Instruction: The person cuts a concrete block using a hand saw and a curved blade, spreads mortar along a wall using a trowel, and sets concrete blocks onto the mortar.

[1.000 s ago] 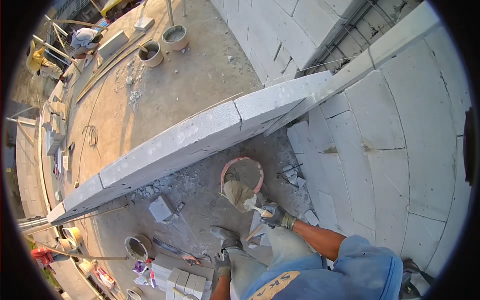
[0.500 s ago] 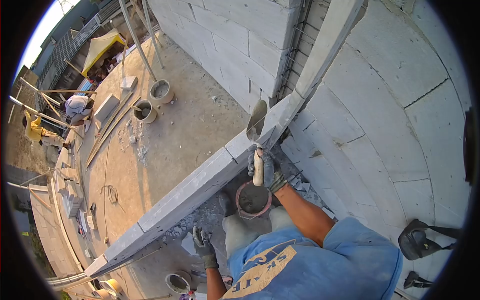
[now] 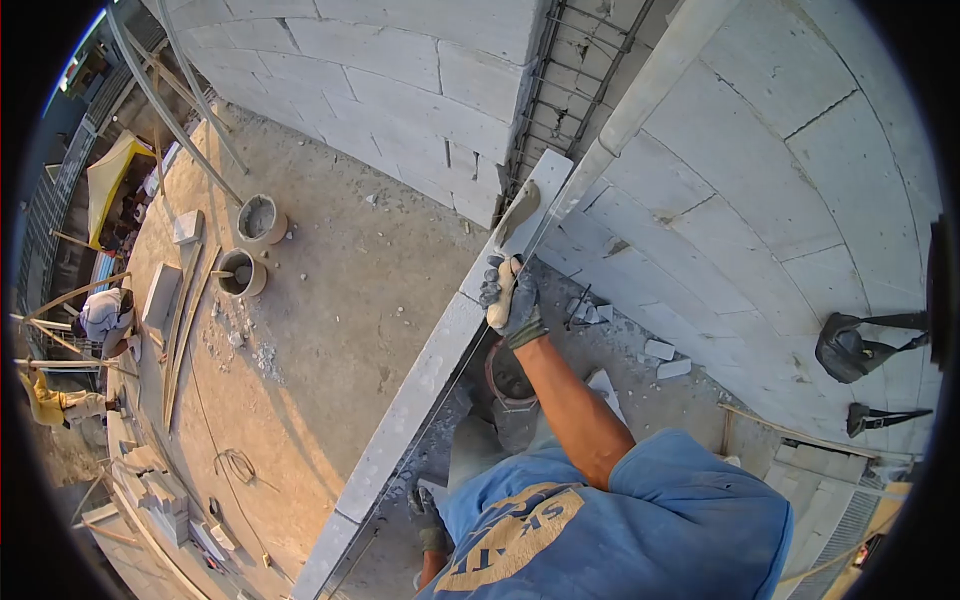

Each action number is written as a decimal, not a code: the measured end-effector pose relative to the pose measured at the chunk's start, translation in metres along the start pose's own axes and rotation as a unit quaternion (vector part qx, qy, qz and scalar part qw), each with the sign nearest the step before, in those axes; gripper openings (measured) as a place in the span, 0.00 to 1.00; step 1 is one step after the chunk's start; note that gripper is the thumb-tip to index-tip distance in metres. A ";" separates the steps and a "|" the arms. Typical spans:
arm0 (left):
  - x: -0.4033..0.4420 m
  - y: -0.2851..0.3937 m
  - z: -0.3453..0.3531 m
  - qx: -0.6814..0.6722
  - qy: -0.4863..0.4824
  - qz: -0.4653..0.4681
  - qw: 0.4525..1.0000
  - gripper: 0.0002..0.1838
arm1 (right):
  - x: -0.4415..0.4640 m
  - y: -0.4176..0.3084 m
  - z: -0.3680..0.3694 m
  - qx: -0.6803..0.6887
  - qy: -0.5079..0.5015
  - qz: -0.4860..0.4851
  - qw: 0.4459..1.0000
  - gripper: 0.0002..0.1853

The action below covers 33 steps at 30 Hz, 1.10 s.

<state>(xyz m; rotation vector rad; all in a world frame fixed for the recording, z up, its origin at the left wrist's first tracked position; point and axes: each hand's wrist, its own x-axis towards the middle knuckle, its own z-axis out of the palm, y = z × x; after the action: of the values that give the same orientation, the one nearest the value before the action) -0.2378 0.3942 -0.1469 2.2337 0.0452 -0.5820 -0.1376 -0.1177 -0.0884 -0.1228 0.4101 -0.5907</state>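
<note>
Letters "SK" (image 3: 555,509) on the blue shirt (image 3: 650,520)

Dressed in a blue short-sleeved shirt (image 3: 650,510) with a tan print (image 3: 518,538) bearing blue capitals, and dusty greyish trousers (image 3: 474,450). Gloved in grey on right hand (image 3: 514,298) and left hand (image 3: 425,510), with greenish cuffs (image 3: 529,333).

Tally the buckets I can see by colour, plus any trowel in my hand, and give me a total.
Pale buckets beyond the low wall: 2
Pink-rimmed bucket on the near side: 1
Trowel in your right hand: 1
Total: 4
</note>
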 end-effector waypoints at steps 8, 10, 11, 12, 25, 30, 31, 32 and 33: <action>-0.007 -0.036 -0.026 0.032 -0.010 -0.063 0.997 0.23 | -0.062 0.035 0.004 0.066 0.061 0.041 0.995 0.17; -0.006 -0.038 -0.030 0.036 -0.020 -0.072 0.997 0.22 | -0.079 0.045 0.005 0.014 0.067 0.013 0.998 0.17; -0.005 -0.038 -0.030 0.039 -0.023 -0.076 0.996 0.22 | -0.083 0.047 0.005 0.031 0.037 0.020 0.999 0.15; -0.005 -0.037 -0.034 0.041 -0.025 -0.081 0.996 0.21 | -0.085 0.050 0.005 0.049 0.009 0.030 0.998 0.13; 0.042 0.032 -0.065 -0.063 -0.069 0.035 0.995 0.16 | -0.167 0.039 0.006 -0.038 -0.045 0.082 0.995 0.25; 0.026 0.139 -0.062 0.101 -0.071 0.126 0.984 0.15 | -0.253 -0.027 -0.074 -0.282 0.071 0.170 0.942 0.22; 0.028 0.146 -0.058 0.110 -0.077 0.127 0.983 0.15 | -0.256 -0.034 -0.124 -0.280 0.114 0.208 0.930 0.17; 0.032 0.151 -0.053 0.185 -0.014 0.242 0.952 0.16 | -0.254 -0.038 -0.184 -0.483 0.171 0.208 0.833 0.18; 0.036 0.152 -0.047 0.256 0.047 0.352 0.899 0.17 | -0.248 -0.037 -0.244 -0.727 0.138 0.159 0.654 0.18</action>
<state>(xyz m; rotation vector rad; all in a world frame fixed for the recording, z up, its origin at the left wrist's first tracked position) -0.1545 0.3202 -0.0280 2.5365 -0.9297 -0.0767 -0.4438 -0.0077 -0.2180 -1.5080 1.1176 0.2259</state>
